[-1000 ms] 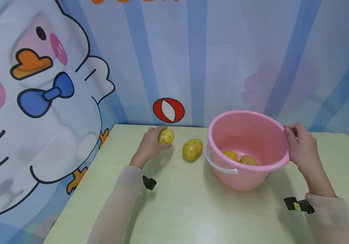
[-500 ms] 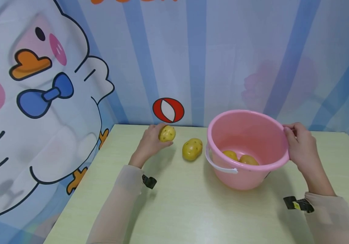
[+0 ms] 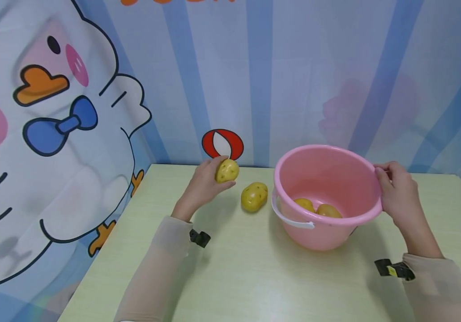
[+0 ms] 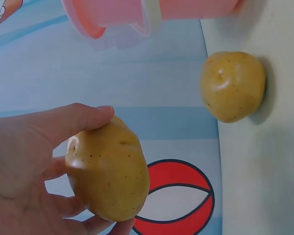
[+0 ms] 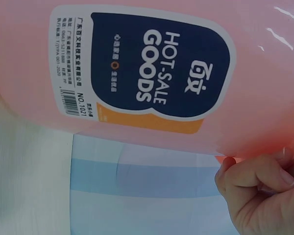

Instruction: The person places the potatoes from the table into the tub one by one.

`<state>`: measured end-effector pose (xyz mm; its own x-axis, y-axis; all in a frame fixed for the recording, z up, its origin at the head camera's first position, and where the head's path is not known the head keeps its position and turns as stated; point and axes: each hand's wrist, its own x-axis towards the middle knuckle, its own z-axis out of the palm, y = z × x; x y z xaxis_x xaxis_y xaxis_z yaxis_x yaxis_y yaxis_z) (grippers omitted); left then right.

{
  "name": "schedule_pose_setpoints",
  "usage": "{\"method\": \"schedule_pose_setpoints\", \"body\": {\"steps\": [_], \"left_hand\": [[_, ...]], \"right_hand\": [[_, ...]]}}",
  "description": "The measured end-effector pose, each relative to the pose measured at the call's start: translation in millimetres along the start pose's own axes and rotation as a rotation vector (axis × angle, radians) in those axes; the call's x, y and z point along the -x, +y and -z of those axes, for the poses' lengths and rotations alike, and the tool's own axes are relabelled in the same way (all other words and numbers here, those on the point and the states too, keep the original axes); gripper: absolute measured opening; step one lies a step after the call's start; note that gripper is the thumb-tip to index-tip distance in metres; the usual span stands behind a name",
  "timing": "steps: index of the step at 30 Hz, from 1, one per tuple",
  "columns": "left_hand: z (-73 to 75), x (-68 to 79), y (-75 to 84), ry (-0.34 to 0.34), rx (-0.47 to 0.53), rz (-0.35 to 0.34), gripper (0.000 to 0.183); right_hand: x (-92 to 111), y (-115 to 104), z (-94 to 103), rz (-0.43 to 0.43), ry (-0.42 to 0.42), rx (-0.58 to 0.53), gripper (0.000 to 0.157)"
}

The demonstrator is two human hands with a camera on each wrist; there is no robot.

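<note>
My left hand grips a yellow-brown potato between thumb and fingers, raised above the table near its back edge. A second potato lies on the table between that hand and the pink bucket. Inside the bucket, two more potatoes rest at the bottom, partly hidden by the front rim. The bucket tilts toward me, its white handle hanging down the left side. On the right, my right hand pinches the bucket's rim, as the right wrist view also shows.
A pale wooden table carries everything. Right behind it hangs a blue striped backdrop with a printed red and white ball, and a cartoon bird covers the left side. The bucket's label faces the right wrist camera.
My left hand has lifted the potato and carried it slightly to the right. The right hand, the bucket and the other potatoes have stayed in place.
</note>
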<state>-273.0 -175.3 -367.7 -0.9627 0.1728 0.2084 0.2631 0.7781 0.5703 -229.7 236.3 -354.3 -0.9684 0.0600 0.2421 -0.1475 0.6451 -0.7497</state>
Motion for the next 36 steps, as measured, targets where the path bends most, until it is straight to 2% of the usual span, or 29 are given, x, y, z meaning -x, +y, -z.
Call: {"method": "schedule_pose_setpoints", "body": {"steps": [21,26,36], "left_hand": [[8.8,-0.4,55.5,0.003,-0.013,-0.151,0.07],[8.8,0.4,68.0,0.013,-0.006,-0.2,0.069],[5.2,2.0,92.7,0.006,0.009,-0.252,0.071]], "right_hand": [[0,-1,0.5,0.005,-0.002,-0.013,0.053],[0,-1,0.1,-0.001,0.0,-0.019,0.054],[1,-1,-0.2,-0.008,-0.002,-0.036,0.054]]}}
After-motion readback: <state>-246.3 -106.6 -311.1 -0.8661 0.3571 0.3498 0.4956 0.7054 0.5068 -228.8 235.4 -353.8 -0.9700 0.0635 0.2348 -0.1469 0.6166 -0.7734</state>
